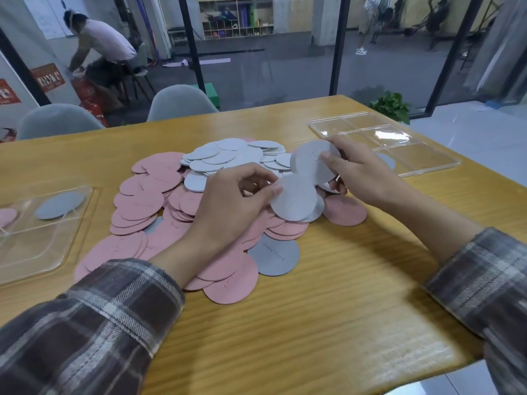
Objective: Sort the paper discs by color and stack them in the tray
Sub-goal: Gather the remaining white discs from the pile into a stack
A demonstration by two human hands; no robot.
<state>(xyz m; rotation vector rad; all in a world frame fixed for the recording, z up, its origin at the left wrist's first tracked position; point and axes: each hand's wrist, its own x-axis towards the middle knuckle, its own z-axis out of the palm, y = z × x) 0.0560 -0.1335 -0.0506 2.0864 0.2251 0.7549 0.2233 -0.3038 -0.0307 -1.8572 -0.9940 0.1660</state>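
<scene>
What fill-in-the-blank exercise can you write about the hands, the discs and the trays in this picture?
The left hand pinches a white disc, and the ___ hand holds the stack of white discs.
The discs that lie under the left hand's wrist are ___.
The tray on the left holds a pink disc and a ___ one.
Behind the right hand lies a clear, divided ___.
Missing words: right; pink; grey; tray.

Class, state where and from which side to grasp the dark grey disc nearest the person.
Best pinch the dark grey disc at its near-right rim, coming from the right: it lies flat, and only that side clears the pink discs.
</scene>
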